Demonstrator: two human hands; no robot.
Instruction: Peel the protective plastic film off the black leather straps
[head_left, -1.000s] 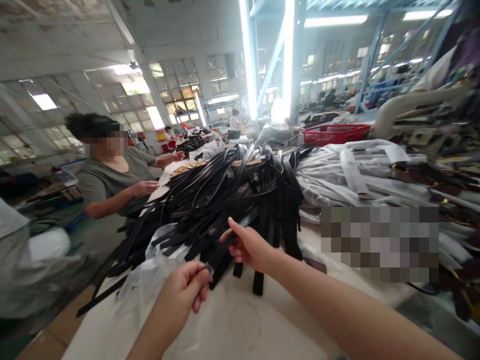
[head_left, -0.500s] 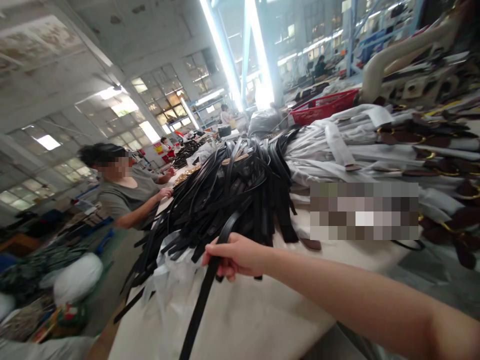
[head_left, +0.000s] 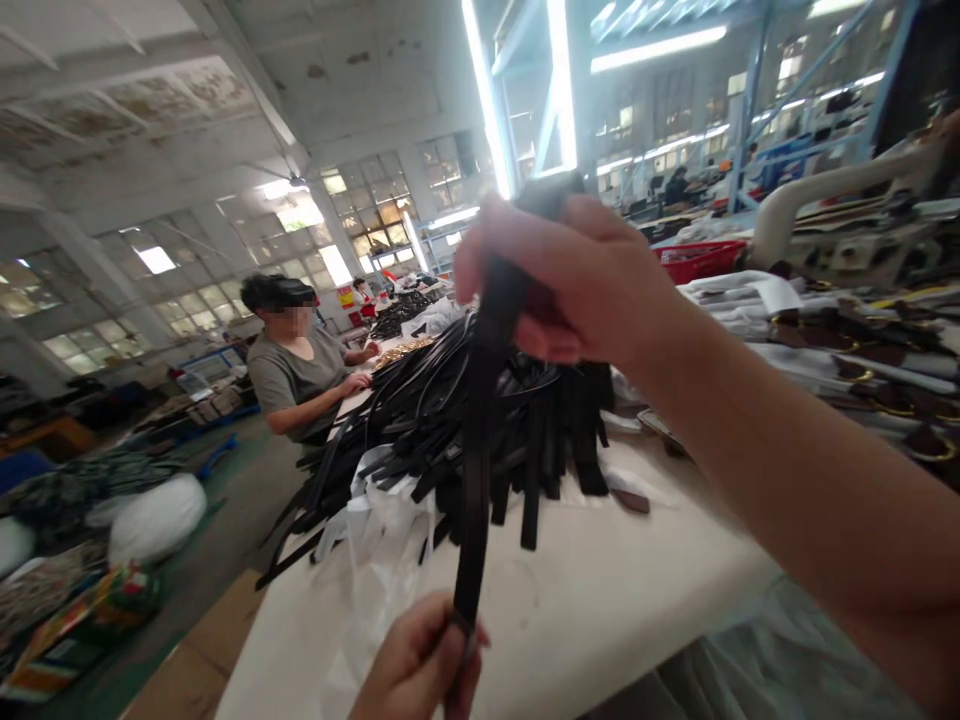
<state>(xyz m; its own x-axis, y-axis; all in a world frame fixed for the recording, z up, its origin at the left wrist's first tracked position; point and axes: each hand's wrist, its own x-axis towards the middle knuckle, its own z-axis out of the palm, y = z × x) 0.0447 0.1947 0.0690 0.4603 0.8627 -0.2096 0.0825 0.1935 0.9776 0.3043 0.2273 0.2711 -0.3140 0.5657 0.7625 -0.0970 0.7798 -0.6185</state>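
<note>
Rt hand (head_left: 570, 280), raised well above the tabletop (head_left: 622, 600), has its fingers clamped round the top end of a black strap (head_left: 474, 480). Lft hand (head_left: 416, 665), low at the near edge, pinches the bottom end w/ fingers together, so the strap runs near upright btwn them, in front of the strap pile (head_left: 427, 400). Pile fills the tabletop's middle, ends spilling twd the near and left edges over a plastic sheet (head_left: 382, 530), w/ bare surface open twd the near right corner; a co-worker (head_left: 292, 370) is at the left edge, hands by the pile.

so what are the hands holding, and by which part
One black strap: the right hand grips its upper part and the left hand pinches its lower end.
</note>
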